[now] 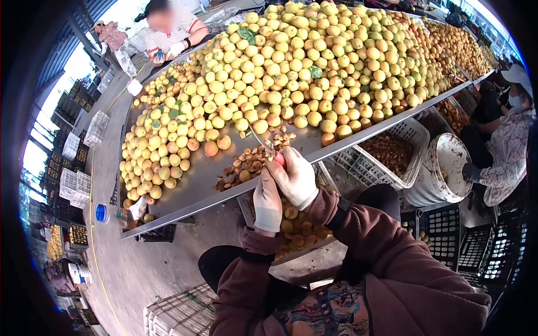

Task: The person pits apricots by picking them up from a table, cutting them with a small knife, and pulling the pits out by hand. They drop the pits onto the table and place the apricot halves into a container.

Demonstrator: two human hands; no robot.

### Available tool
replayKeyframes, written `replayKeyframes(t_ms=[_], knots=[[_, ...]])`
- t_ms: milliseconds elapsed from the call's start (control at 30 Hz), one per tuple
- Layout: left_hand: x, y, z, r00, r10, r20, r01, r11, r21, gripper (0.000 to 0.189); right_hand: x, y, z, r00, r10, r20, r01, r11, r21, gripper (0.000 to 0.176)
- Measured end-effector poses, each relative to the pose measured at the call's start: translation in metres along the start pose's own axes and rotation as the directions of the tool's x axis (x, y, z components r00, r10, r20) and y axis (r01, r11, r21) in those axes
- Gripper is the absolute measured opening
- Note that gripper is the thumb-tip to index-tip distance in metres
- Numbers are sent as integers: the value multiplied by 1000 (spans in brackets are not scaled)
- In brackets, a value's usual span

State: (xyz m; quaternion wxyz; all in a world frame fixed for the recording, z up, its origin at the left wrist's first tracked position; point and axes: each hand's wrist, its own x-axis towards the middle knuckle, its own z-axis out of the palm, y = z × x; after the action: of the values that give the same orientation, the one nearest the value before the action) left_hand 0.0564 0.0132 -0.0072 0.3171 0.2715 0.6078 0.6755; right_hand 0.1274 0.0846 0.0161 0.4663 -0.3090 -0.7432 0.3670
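Observation:
My right hand (296, 178), in a pale glove, is closed on the red handle of a knife (261, 137), whose blade points up and left over the metal table (190, 193). Touching it on the left is my left hand (267, 203), also gloved, with fingers closed; what they hold is hidden. Small brown pieces (246, 162) lie on the metal just beyond the hands. Behind them rises a large heap of yellow-orange fruit (314, 61). Below my hands, halved fruit (291, 227) fills a crate under the table edge.
A white crate of brown pieces (412, 137) and a white bucket (453, 162) stand at the right, near a seated person (513, 140). Across the table a person in a striped shirt (168, 36) works. Black crates (443, 224) lie at right, a wicker-like crate (179, 313) at lower left.

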Motion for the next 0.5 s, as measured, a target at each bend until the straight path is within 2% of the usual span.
replayKeyframes(t_ms=[67,133,200,233,267,300,333,367,400,433,467,500], knots=[[5,-10,-6,997,75,28,-74,996,-50,47,-2,6,12,1000,20,-23,-20,999,26,23],[9,-15,-5,995,98,-7,-98,993,-66,43,-1,4,17,998,48,-39,-46,998,53,22],[13,-27,-4,992,-74,-102,32,930,-366,38,-3,1,17,1000,22,-21,-22,1000,14,22],[4,-16,-7,978,171,-115,-153,976,153,37,-4,2,15,1000,-20,15,20,1000,-9,19],[-2,-5,-15,979,164,-117,-145,977,154,37,-4,4,13,1000,-14,19,14,1000,-9,19],[-6,6,-25,995,-101,13,101,995,-16,37,-5,7,11,991,-93,95,95,995,-22,18],[-9,11,-31,925,-335,181,363,920,-147,37,-7,9,10,971,-167,170,174,984,-28,17],[-6,9,-28,871,-452,193,491,817,-301,34,-10,18,12,950,-235,207,251,966,-55,19],[-9,2,-33,867,-460,190,497,813,-302,34,-13,19,10,950,-228,212,244,968,-54,19],[-11,-10,-43,895,-343,286,393,908,-142,23,-16,19,7,914,-293,282,325,943,-73,20],[-11,-24,-54,888,-235,395,254,967,6,22,-19,20,4,867,-353,353,404,911,-83,22],[-1,-44,-72,680,-192,708,636,634,-439,23,-21,23,3,844,-396,362,450,890,-76,24]])
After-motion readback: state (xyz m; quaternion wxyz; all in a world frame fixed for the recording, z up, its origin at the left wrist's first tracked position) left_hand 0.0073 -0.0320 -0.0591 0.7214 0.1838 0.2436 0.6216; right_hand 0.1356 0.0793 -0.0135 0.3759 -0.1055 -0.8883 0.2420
